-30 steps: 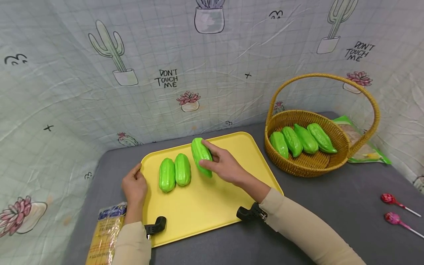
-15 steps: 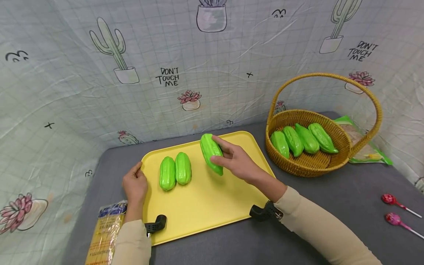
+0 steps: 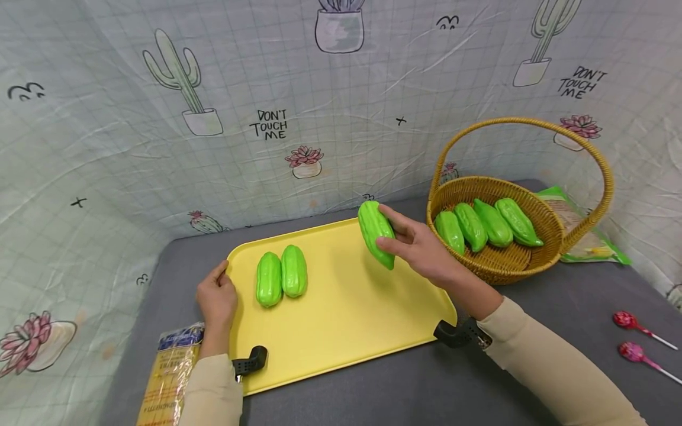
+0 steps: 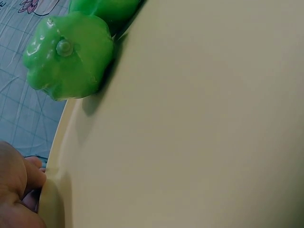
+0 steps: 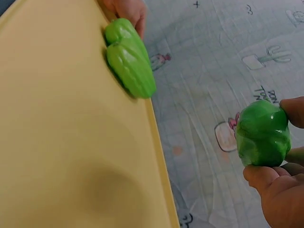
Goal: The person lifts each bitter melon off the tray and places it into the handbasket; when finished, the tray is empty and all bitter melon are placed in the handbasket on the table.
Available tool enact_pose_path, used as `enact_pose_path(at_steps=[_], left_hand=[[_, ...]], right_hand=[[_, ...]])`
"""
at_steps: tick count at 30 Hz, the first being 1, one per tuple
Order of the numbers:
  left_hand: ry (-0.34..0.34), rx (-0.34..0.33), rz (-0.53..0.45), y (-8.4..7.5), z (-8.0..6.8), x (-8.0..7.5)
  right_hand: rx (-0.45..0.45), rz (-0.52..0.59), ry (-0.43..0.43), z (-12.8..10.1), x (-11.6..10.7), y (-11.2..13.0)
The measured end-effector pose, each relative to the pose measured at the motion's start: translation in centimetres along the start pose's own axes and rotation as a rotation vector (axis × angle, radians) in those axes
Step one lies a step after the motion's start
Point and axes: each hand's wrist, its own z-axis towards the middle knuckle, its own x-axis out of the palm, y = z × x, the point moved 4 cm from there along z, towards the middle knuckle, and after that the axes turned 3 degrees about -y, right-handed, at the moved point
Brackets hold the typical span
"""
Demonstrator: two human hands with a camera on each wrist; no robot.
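A: The right hand has a green gourd pinched between thumb and fingers, lifted clear of the yellow tray. It hangs over the tray's far right corner, between the two gourds lying to that hand's left and the basket on its right.

B: And the left hand?

A: It rests on the tray's left edge with fingers curled over the rim. The pair of gourds lies just to its right, touching each other.

B: What could go wrong from here?

A: The grip, I'd say. In the right wrist view only the fingertips and thumb meet the gourd, and its skin looks glossy. A smooth, rounded thing held that lightly may slip or twist out, then roll across the worktop.

B: Anything nearby to catch on?

A: The basket's arched handle stands just right of that hand. A sweep at the wrong height could knock the gourd against the handle or rim. Four gourds already lie side by side inside, so free room there looks scarce, and another one might ride up on them.

B: And the tray?

A: If the left hand presses hard on the edge, the tray could tilt or slide, and the resting pair might roll.
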Motion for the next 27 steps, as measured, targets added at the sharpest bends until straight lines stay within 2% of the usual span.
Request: enact_pose_path(at_steps=[8,27], left_hand=[[0.001,0.001,-0.006,0.3,0.1,0.1],[-0.028,0.029,-0.01,0.1,-0.1,0.2]], right_hand=[[0.02,-0.05,-0.043,-0.9,-2.7,-0.7],[0.091,-0.277,-0.149,-4.1,-10.3,-1.2]])
